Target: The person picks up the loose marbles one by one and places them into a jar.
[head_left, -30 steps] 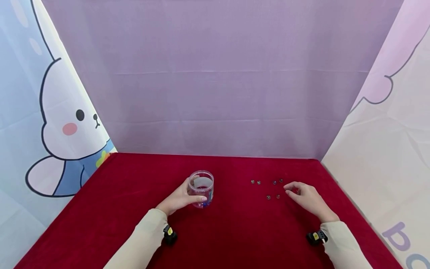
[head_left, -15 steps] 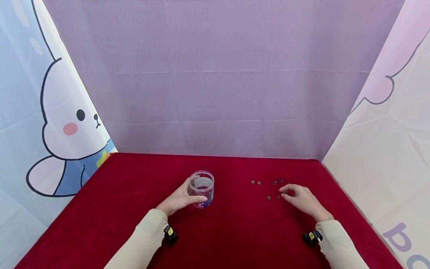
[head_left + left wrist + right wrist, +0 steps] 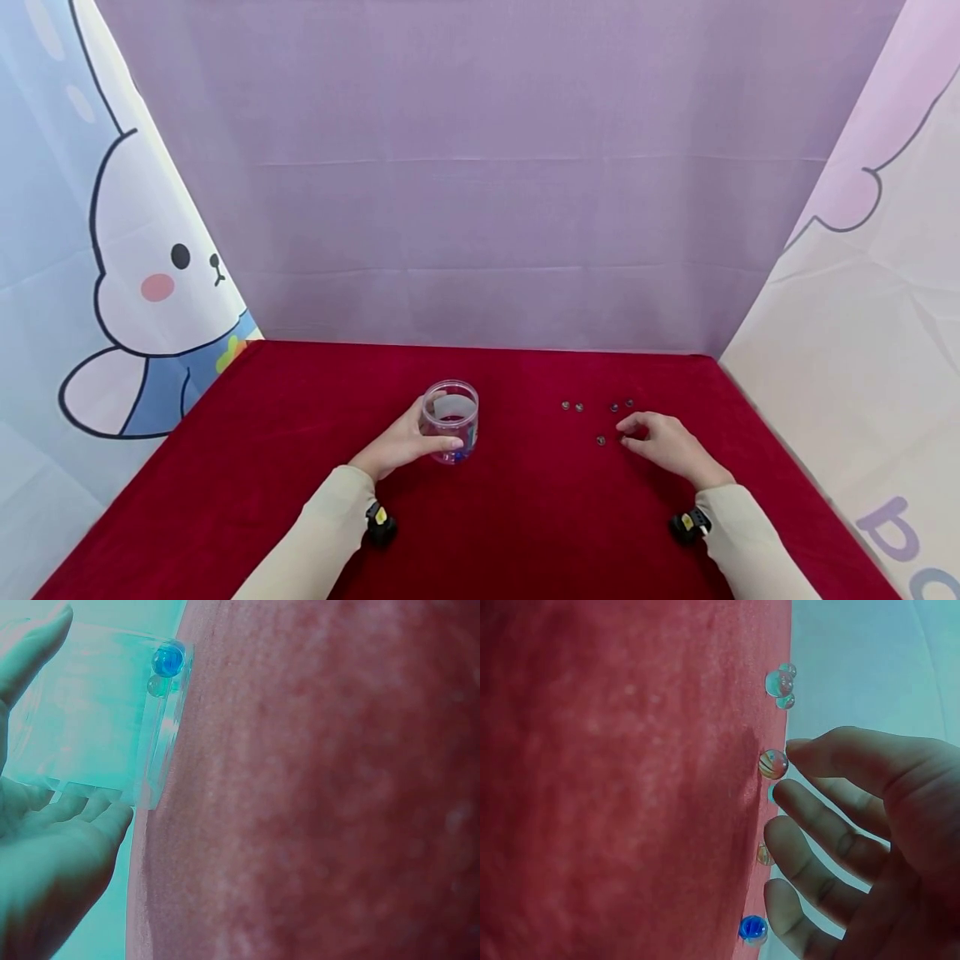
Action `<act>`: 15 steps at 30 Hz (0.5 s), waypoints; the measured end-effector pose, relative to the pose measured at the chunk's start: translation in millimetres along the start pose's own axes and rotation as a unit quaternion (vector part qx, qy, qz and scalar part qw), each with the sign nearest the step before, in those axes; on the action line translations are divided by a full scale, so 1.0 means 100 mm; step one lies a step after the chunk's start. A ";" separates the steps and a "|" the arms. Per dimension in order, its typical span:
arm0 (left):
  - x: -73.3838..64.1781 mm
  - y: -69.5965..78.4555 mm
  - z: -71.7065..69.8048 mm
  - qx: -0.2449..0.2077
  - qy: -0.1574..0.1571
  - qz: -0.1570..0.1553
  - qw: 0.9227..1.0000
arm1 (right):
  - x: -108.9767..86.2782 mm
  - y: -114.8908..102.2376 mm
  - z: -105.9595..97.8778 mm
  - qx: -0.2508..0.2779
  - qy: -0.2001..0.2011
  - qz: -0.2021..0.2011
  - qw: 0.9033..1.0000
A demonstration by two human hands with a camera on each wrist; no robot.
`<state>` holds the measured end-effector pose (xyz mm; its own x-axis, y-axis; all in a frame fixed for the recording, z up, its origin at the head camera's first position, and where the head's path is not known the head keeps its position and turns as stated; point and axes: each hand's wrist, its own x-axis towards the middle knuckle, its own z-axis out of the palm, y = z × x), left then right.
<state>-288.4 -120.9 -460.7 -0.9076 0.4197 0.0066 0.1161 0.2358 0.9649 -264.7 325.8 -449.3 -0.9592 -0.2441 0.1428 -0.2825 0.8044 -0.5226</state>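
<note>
My left hand (image 3: pixel 401 437) grips a clear, open-topped plastic jar (image 3: pixel 468 421), thumb across the near side. In the left wrist view, a blue marble (image 3: pixel 167 659) and a small greenish marble (image 3: pixel 157 685) show at the jar's base. On the right, my right hand (image 3: pixel 671 448) is low over the cloth, thumb and index finger apart. A clear swirled marble (image 3: pixel 773 763) lies right at the thumb tip in the right wrist view; my fingers hide it in the head view. Just left of them sits another marble (image 3: pixel 601 441).
A red cloth (image 3: pixel 510 517) covers the table. Farther back lie more marbles, including one (image 3: pixel 566 406) at left and another (image 3: pixel 629 403) at right. A purple curtain (image 3: pixel 480 208) closes the back, with printed cloths at both sides.
My right hand has moved left, its fingertips coming over the near-right marble, which they now hide in the head view. My left hand and the jar have stayed in place.
</note>
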 end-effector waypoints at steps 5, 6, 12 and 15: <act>0.00 0.00 0.00 0.005 0.002 0.000 1.000 | 0.00 -0.01 0.01 0.002 -0.010 0.006 1.000; 0.00 0.00 0.00 0.005 0.002 -0.001 1.000 | 0.00 -0.01 0.01 0.001 -0.011 0.005 1.000; 0.00 0.02 0.00 0.004 0.001 -0.005 1.000 | 0.01 -0.04 0.01 0.002 -0.018 0.007 1.000; 0.00 0.02 0.00 0.004 0.000 -0.004 1.000 | 0.02 -0.05 0.01 0.000 -0.019 0.012 1.000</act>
<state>-288.3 -120.3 -459.1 -0.9082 0.4185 -0.0015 0.1122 0.2470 0.9625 -264.9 320.8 -447.9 -0.9643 -0.2455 0.0988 -0.2601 0.8099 -0.5257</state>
